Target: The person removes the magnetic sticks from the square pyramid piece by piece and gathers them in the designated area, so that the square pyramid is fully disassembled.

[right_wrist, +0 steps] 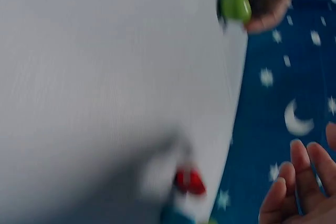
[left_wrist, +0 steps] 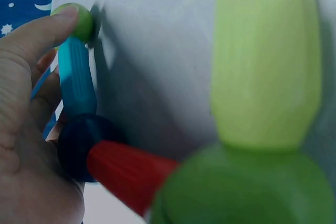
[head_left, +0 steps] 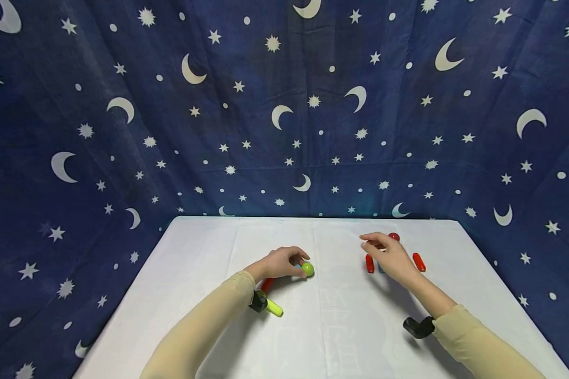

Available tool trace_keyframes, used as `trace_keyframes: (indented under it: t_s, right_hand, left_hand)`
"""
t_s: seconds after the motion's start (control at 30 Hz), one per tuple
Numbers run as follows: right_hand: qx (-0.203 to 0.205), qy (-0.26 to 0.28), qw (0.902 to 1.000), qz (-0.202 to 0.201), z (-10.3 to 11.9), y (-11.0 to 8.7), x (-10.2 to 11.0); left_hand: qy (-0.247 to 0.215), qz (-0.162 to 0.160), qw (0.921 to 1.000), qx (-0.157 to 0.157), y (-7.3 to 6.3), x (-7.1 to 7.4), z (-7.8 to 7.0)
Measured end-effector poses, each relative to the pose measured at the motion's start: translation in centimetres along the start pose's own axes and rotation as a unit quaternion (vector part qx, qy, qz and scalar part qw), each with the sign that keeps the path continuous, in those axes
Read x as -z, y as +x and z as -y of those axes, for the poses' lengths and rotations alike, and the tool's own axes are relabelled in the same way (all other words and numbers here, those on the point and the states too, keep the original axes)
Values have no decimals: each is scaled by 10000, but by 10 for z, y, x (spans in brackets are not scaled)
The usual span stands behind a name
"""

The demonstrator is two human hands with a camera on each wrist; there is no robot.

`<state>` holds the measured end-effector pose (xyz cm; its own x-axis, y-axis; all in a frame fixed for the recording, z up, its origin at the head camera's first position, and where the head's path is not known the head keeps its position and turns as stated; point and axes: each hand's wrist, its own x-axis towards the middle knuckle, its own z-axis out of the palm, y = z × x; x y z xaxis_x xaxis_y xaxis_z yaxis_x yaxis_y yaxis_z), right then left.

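Observation:
My left hand (head_left: 283,261) holds one end of a chain of toy building rods and balls, its thumb on the green ball (head_left: 308,269). In the left wrist view a blue rod (left_wrist: 77,77) runs from that ball to a dark blue ball (left_wrist: 76,145). A red rod (left_wrist: 128,174) joins this to a larger-looking green ball (left_wrist: 247,187), which carries a yellow-green rod (left_wrist: 265,61). My right hand (head_left: 392,259) hovers with loose fingers and nothing between them, near a red rod (head_left: 370,263). It partly hides a blue piece (head_left: 381,268).
A red ball (head_left: 394,237) lies behind my right hand, and another red rod (head_left: 419,262) lies to its right. The white table (head_left: 341,326) ends against a dark blue star-and-moon cloth (head_left: 246,116) at the back and sides.

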<state>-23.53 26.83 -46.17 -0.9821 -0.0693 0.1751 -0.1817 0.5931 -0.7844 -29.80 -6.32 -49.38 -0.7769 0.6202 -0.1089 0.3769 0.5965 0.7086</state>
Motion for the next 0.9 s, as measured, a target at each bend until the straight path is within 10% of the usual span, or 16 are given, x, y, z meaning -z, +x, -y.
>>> trace_keyframes:
  t_s: [0.4, 0.9]
  right_hand:
    - [-51, 699, 9803, 1844, 11, 21, -95]
    - [-293, 776, 9794, 1839, 18, 29, -124]
  left_hand:
    - [-517, -174, 9982, 258, -19, 7, 19]
    - [-613, -274, 9970, 373, -27, 10, 27]
